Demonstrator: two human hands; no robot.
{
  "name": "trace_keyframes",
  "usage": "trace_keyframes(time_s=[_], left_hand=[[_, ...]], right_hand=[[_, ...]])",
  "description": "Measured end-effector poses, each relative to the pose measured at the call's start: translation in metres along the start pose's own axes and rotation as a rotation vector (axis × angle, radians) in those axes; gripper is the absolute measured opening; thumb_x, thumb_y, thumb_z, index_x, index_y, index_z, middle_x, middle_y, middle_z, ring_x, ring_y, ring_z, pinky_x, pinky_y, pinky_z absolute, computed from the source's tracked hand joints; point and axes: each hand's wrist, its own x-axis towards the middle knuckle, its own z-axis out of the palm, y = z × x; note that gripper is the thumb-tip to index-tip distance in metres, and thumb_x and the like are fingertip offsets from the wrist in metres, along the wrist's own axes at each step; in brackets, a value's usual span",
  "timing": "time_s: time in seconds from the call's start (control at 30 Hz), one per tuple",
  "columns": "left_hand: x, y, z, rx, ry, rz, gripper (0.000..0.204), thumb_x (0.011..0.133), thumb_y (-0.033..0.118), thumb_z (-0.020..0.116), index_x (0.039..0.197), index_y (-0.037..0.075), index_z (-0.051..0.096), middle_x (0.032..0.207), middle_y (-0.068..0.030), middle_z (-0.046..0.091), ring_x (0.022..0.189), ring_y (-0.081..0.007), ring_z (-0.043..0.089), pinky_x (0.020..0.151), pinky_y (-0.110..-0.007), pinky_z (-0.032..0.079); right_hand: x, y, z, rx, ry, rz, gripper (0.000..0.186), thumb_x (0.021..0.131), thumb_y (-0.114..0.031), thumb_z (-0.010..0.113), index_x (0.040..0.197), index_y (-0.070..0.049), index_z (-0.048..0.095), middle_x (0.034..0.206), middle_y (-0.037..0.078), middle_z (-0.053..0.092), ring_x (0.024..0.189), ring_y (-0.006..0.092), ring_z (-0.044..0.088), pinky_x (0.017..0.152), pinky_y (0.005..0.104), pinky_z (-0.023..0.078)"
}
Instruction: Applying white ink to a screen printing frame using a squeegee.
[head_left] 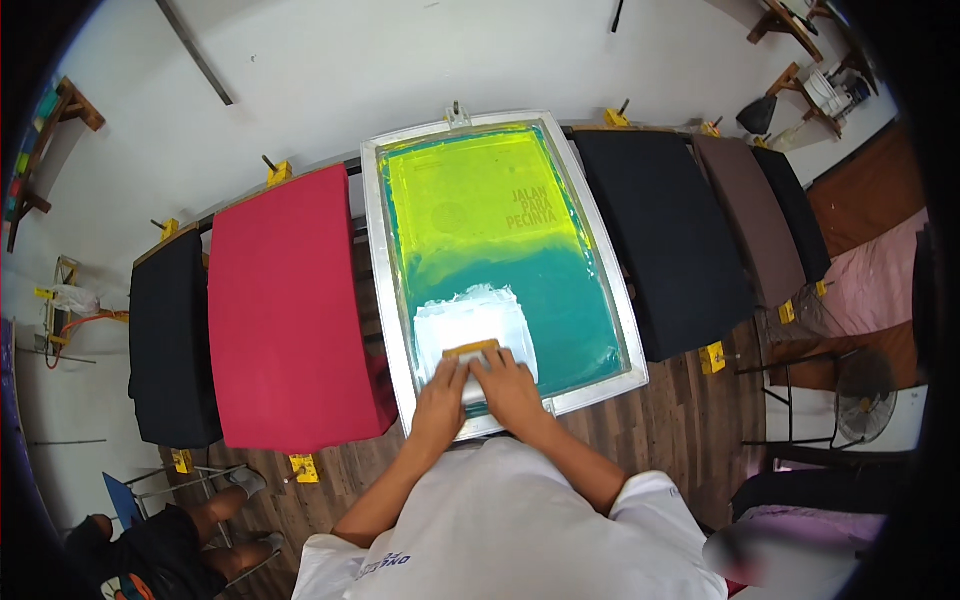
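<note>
While the squeegee (471, 348) sits in the near-left part of the screen frame (599, 260), the white ink (470, 310) spreads around it, mostly beyond its far side. If the 2 hands pressed unevenly, the blade could tilt and probably leave a streak or a thick ridge. A push too far toward the frame's far end could drag white into the yellow-green ink (470, 185) there and muddy both colours. Because the squeegee is much narrower than the frame, a drift to either side might miss part of the teal mesh (565, 325). The white shirt (480, 520), close against the frame's near edge, could pick up wet ink if the person leaned in.

The squeegee lies just beyond both hands, inside the frame, and touches their fingers. The left hand (440, 393) grips its left part, the right hand (508, 387) its right part, with fingers closed over it; the blade itself is hidden.

Left of the frame stand a red board (282, 310) and, farther out, a black board (170, 340). To its right come 3 more, the nearest a dark board (665, 235).
</note>
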Motion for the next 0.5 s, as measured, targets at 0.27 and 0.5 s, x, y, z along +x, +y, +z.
trace_keyframes(time_s=[0.27, 0.5], left_hand=[[0.020, 0.006, -0.017, -0.054, 0.045, -0.022, 0.054, 0.069, -0.009, 0.062, 0.122, -0.004, 0.057, 0.128, -0.0247, 0.054, 0.115, -0.0413, 0.055, 0.097, -0.046, 0.047], [-0.023, 0.003, 0.011, -0.020, -0.009, -0.012, 0.065, 0.064, -0.012, 0.061, 0.128, -0.004, 0.053, 0.137, -0.0270, 0.049, 0.124, -0.0424, 0.051, 0.101, -0.049, 0.045]], right_hand=[[0.020, 0.001, -0.035, -0.040, -0.022, -0.014, 0.040, 0.071, 0.001, 0.063, 0.110, -0.008, 0.060, 0.112, 0.012, 0.058, 0.104, 0.0318, 0.057, 0.073, 0.0444, 0.052], [-0.018, -0.004, -0.021, 0.015, -0.123, -0.055, 0.046, 0.072, -0.003, 0.065, 0.118, -0.007, 0.060, 0.117, 0.017, 0.056, 0.110, 0.0348, 0.055, 0.076, 0.0457, 0.052]])
